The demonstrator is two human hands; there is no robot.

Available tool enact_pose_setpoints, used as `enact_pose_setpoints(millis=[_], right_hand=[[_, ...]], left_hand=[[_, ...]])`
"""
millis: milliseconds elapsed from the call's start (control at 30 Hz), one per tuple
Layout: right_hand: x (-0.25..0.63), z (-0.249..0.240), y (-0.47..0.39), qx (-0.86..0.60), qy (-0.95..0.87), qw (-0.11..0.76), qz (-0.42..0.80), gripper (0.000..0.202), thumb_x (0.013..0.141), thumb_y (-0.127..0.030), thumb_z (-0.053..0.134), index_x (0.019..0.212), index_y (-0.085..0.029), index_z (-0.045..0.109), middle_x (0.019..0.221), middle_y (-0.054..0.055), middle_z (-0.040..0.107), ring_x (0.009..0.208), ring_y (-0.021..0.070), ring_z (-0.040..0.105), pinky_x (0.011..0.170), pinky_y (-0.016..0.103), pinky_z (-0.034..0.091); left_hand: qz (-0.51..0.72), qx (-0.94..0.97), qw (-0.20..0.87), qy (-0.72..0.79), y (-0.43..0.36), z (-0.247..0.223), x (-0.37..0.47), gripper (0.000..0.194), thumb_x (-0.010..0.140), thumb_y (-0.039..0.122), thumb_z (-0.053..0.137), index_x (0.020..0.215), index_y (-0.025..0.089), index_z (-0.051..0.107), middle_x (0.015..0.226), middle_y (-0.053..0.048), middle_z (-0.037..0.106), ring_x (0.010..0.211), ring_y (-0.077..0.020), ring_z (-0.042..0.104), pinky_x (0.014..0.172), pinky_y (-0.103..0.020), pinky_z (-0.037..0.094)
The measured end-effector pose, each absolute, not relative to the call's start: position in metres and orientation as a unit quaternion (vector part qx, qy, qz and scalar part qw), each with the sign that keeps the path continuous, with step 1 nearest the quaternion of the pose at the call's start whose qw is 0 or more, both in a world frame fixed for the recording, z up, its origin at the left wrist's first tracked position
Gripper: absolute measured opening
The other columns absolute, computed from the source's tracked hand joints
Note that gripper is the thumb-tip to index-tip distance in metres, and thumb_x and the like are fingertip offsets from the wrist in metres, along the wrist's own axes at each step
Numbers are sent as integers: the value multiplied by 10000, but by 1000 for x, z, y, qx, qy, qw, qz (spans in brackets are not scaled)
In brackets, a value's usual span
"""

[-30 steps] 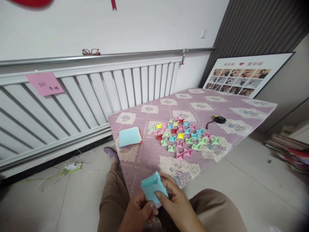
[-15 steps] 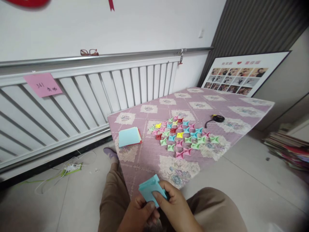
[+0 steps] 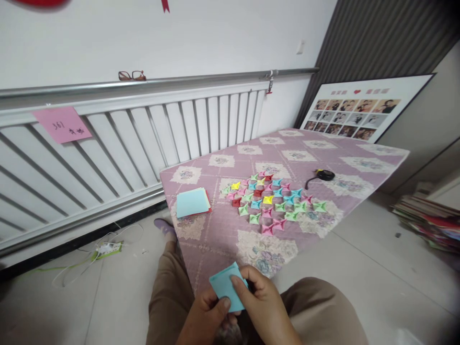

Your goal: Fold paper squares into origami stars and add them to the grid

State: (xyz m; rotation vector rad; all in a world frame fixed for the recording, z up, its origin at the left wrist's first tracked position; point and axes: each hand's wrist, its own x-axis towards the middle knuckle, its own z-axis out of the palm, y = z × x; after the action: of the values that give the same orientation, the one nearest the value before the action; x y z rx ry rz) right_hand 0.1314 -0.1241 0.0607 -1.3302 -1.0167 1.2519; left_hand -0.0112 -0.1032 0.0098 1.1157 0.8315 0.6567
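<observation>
**Loads of little paper pieces folded, one more in the fingers, flat sheets to spare**

So here's where things stand. The left hand [image 3: 208,314] and right hand [image 3: 260,302] are both pinching a light-blue folded paper square [image 3: 226,290], held just over the near edge of the bench [image 3: 215,239]. Left thumb presses on the lower corner, right thumb lies across the face. The fingers tucked behind are mostly hidden, but the grip looks snug on both sides.

Done, as far as I can judge: a whole patch of small folded paper pieces with pointed corners [image 3: 268,200], in pink, pale green, blue, yellow and red. They sit beyond the fingers and off to the right, packed close in slanting rows. They all look finished to me, though the far ones are too small to be sure.

Half done: the blue one in the fingers. It's a compact square with layers showing along the top edge and no pointed corners yet, so I'd call it mid-fold.

Untouched: a stack of flat rectangular paper sheets [image 3: 192,203], pale blue on top with cream and red edges poking out, beyond the fingers to the left. Can't tell how many sheets are in there.
</observation>
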Motion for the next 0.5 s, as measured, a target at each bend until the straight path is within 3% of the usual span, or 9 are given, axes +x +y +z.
enact_pose_setpoints(millis=[500], right_hand=[[131, 54, -125, -550, -427, 516, 499, 332, 809, -531, 564, 735, -214, 499, 540, -62, 520, 413, 104, 516, 411, 211, 410]], left_hand=[[300, 492, 707, 410, -104, -3, -11, 587, 672, 662, 653, 759, 84, 703, 638, -94, 661, 549, -133, 548, 561, -248, 415]])
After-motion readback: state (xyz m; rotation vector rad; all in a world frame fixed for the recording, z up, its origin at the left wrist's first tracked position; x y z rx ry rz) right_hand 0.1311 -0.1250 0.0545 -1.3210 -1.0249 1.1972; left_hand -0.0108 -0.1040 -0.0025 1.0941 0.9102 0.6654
